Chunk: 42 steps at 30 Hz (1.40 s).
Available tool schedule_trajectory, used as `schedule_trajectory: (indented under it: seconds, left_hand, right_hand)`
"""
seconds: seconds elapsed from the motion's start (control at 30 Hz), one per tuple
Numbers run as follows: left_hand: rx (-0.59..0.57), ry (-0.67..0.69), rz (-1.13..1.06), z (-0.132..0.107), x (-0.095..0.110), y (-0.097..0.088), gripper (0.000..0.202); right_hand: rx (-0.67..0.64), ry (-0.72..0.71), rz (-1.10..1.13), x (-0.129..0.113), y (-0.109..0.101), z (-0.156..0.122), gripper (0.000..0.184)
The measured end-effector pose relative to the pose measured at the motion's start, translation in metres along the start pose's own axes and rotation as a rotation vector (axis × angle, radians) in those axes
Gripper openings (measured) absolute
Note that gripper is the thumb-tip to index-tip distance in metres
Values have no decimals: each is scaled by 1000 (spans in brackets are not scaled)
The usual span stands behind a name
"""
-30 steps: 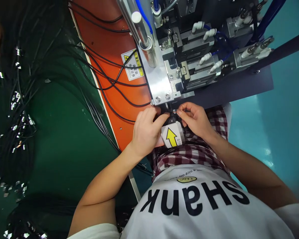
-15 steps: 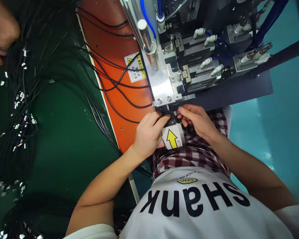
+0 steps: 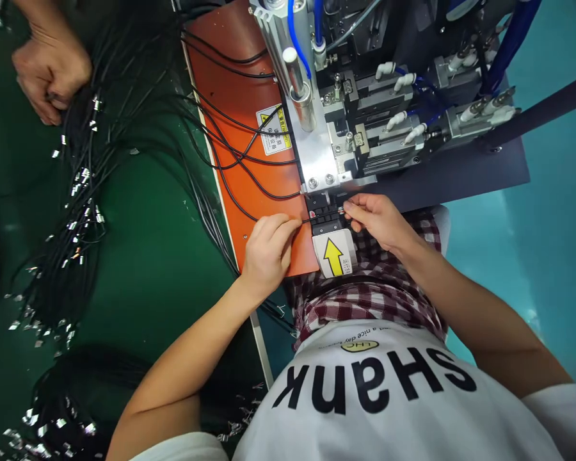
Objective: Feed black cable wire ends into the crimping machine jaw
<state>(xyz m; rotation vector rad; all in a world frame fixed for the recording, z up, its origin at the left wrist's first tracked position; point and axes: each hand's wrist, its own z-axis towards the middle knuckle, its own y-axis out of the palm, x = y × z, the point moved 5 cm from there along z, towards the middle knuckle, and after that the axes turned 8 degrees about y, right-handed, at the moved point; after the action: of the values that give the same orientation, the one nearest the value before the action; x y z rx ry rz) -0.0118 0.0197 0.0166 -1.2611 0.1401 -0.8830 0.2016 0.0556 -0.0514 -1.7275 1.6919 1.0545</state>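
Observation:
My left hand (image 3: 267,251) rests on the orange plate (image 3: 240,96), its fingers pinched on a thin black cable (image 3: 301,221) that runs into the black fixture (image 3: 325,218) under the metal machine head (image 3: 317,147). On the fixture's right side my right hand (image 3: 381,221) pinches a small metal connector (image 3: 340,207). Just below the fixture sits a white label with a yellow arrow (image 3: 333,255).
Several black cables with metal ends (image 3: 84,186) lie heaped on the green mat (image 3: 139,269) at left. Another person's hand (image 3: 50,67) grips a bundle at the top left. Pneumatic cylinders and blue hoses (image 3: 413,96) fill the machine's right side; teal floor (image 3: 547,224) beyond.
My left hand has slid left, away from the fixture, drawing the cable out. The right hand stays at the fixture. The view shifted, so the other person's hand shows more.

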Motion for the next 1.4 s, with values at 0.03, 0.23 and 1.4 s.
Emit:
schedule_trajectory:
  seconds: [0.03, 0.23, 1.4]
  left_hand:
    - [5, 7, 27, -7, -3, -3, 27]
    - [-26, 50, 88, -32, -5, -5, 41]
    - [-167, 82, -412, 15, 64, -19, 16]
  right_hand:
    - [-11, 9, 16, 0, 0, 0, 32]
    - [-26, 37, 43, 6, -5, -11, 39]
    - [21, -487, -571, -30, 27, -109, 26]
